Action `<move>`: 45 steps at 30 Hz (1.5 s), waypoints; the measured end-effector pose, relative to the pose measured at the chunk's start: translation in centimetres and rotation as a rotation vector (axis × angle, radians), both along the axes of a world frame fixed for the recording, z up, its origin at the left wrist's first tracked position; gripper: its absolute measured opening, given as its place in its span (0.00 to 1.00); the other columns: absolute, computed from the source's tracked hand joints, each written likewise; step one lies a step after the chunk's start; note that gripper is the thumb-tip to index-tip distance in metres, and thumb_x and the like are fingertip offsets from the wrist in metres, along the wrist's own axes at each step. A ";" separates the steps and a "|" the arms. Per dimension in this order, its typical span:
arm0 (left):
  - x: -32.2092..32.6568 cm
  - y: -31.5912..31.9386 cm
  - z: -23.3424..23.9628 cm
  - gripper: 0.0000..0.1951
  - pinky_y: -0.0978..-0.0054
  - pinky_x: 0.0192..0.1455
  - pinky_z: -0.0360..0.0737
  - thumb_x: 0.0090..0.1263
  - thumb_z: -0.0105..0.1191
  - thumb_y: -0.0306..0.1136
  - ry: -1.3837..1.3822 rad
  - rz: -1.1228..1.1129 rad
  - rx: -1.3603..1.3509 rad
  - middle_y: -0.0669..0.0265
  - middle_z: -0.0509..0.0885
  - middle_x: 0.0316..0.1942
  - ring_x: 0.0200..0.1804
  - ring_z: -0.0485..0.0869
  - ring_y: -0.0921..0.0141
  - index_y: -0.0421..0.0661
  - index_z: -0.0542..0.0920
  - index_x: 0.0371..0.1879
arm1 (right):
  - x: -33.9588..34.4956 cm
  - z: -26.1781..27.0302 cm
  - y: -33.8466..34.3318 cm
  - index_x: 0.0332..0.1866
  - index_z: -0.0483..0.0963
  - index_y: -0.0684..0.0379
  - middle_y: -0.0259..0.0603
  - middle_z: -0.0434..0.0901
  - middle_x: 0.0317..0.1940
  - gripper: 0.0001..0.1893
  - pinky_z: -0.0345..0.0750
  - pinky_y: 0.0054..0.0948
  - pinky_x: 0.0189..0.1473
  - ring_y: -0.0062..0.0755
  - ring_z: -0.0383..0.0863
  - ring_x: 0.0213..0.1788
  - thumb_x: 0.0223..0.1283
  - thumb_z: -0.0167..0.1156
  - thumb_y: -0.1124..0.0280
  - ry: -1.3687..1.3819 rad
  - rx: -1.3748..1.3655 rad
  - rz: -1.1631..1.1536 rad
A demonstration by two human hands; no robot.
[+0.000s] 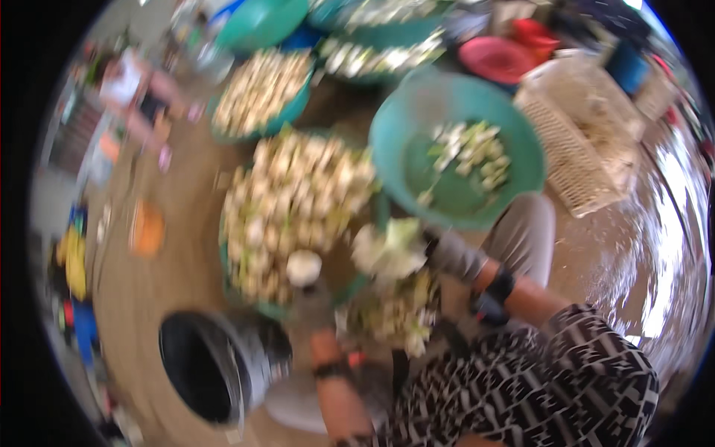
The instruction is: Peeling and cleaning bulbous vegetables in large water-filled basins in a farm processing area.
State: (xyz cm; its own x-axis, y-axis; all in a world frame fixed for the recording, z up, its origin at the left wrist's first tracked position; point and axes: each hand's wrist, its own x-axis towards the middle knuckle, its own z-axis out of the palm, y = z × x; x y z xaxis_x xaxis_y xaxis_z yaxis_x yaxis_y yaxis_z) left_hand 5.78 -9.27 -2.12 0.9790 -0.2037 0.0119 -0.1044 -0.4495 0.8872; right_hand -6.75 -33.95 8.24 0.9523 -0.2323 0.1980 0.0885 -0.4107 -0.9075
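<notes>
My left hand [314, 304], in a grey glove, holds a round white vegetable [304, 268] at the near edge of a green basin [223, 240]. That basin is heaped with pale vegetable pieces [296, 190], whose exact kind the blur hides. To the right, my right hand [455, 254], also gloved, grips a pale, leafy vegetable head [391, 248]. Below it lies a pile of leafy trimmings [394, 315] between my legs. Beyond my right knee stands a wide green tub [385, 134] with some small white and green pieces [475, 151] inside.
A black bucket [223, 363] lies tilted at my left. A cream plastic crate [581, 162] stands right of the tub, near wet, shiny floor [653, 268]. More filled basins [304, 106] stand ahead. A person [131, 89] sits at the far left, and an orange object [147, 228] lies on the floor.
</notes>
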 end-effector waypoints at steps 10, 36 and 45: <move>-3.0 -2.1 1.3 0.13 0.80 0.32 0.80 0.66 0.50 0.37 0.820 0.222 -0.983 0.66 0.79 0.34 0.33 0.79 0.74 0.40 0.74 0.41 | 3.8 -5.4 5.0 0.58 0.63 0.55 0.48 0.77 0.37 0.32 0.73 0.32 0.43 0.38 0.78 0.40 0.45 0.66 0.61 0.537 -0.007 0.257; 14.1 4.7 5.4 0.32 0.59 0.54 0.67 0.52 0.54 0.49 -0.511 0.320 0.862 0.54 0.71 0.55 0.56 0.69 0.58 0.48 0.67 0.56 | 6.7 -2.7 1.4 0.54 0.63 0.62 0.39 0.74 0.40 0.21 0.78 0.28 0.39 0.32 0.77 0.41 0.54 0.54 0.72 0.301 1.172 0.015; 10.4 3.9 10.6 0.20 0.67 0.38 0.77 0.56 0.54 0.41 -0.574 0.109 0.390 0.60 0.81 0.36 0.39 0.80 0.65 0.43 0.73 0.45 | 14.4 11.3 18.6 0.56 0.64 0.63 0.40 0.75 0.46 0.28 0.71 0.26 0.49 0.29 0.76 0.45 0.47 0.61 0.72 -0.380 0.352 0.552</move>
State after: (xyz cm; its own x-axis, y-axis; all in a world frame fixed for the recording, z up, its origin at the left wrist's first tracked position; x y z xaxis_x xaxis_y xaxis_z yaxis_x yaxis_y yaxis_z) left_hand 16.20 -5.36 8.48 0.8549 -0.1992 0.4790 -0.4442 -0.7580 0.4777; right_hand 7.62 -15.31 19.49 0.8297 0.1478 0.5383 0.5304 0.0922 -0.8427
